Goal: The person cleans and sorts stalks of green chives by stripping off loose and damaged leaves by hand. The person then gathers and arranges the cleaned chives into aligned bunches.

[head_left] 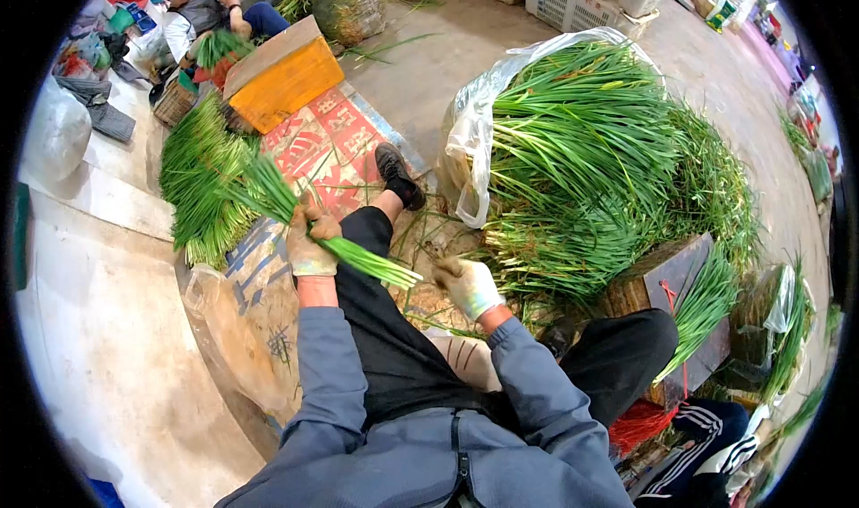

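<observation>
Gripping a slim bundle of long green leaves with pale stalk ends in the gloved left hand, fingers closed around it above the left thigh, with the leafy end angled up to the left. Holding the soiled, gloved right hand just beside the pale ends, with its fingers curled; cannot tell whether touching them or pinching anything. Sitting low, knees apart, in black trousers and a grey-blue zipped jacket. Resting a black left shoe near the edge of a red-and-cream patterned sheet on the floor, among scattered leaf scraps. Seeing to the left a loose heap of green leaves with pale stalks, and beyond it a broad, scuffed, pale surface. Facing an orange wooden box at the sheet's far end, with a co-worker in a dark cap and grey vest beside it, holding greens. Having near on the right a large clear plastic sack packed with green leaves, then a dark wooden box with a green bunch lying across it, and a tangle of red string below. Looking out over bare grey concrete floor to white perforated plastic crates at the back.
</observation>
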The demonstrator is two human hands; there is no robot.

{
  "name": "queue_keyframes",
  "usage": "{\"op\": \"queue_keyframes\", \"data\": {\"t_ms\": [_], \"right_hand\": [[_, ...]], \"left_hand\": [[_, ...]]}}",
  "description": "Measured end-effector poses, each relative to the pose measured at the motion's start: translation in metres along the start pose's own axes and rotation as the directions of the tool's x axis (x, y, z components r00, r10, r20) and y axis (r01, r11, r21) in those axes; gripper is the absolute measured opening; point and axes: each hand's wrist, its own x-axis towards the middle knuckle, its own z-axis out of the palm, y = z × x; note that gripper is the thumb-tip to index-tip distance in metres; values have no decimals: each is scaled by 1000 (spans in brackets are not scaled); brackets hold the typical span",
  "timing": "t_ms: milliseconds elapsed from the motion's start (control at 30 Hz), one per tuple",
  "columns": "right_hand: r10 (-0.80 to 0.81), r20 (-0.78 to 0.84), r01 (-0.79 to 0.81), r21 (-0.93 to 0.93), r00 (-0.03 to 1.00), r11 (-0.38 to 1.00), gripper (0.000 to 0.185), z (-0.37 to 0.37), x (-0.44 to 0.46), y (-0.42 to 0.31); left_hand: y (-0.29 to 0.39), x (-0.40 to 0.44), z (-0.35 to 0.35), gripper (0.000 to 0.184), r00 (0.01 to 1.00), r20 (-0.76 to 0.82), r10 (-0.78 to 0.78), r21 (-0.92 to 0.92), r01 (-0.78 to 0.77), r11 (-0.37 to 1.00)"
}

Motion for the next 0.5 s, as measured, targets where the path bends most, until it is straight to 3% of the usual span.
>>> {"op": "queue_keyframes", "data": {"t_ms": [33, 67, 133, 167, 200, 233, 267, 333, 400, 433, 500], "right_hand": [[177, 327, -5, -465, 928, 885, 28, -13, 6, 8], [287, 435, -69, -450, 853, 890, 51, -19, 1, 21], [20, 136, 50, -489, 990, 871, 58, -30, -21, 7], [226, 207, -185, -201, 952, 962, 78, -48, -7, -26], [-12, 124, 9, 29, 992, 1000, 86, -31, -1, -6], [38, 251, -72, 129, 967, 989, 90, -40, 5, -42], [-60, 225, 0, 257, 972, 966, 90, -34, 4, -67], [-247, 177, 227, 123, 953, 966, 84, -1, 11, -68], [-105, 302, 57, 162, 948, 985, 72, 8, 17, -71], [-65, 233, 35, 132, 970, 991, 61, 5, 12, -72], [-8, 177, 0, 44, 984, 999, 61, 4, 8, -45]], "left_hand": [[2, -3, 11, 37, 984, -149, 93, 61, -85, 995], [3, -7, 13, 37, 985, -149, 91, 59, -83, 995], [8, -3, 17, 35, 999, -33, 41, 80, -39, 996], [3, -6, 29, 34, 1000, -11, -22, 40, 23, 999], [-7, -11, 41, 32, 994, -111, 19, 65, -12, 998], [-18, -14, 43, 33, 994, -111, 16, 96, -5, 995], [-29, -11, 44, 33, 995, -99, 11, 126, 1, 992], [-53, -6, 35, 37, 995, 31, -92, 67, 89, 994], [-74, -3, 45, 40, 995, -39, -88, 123, 92, 988], [-73, 3, 40, 44, 991, -111, -71, 138, 87, 987], [-28, 31, 1, 52, 913, -384, 139, 212, -59, 975]]}}
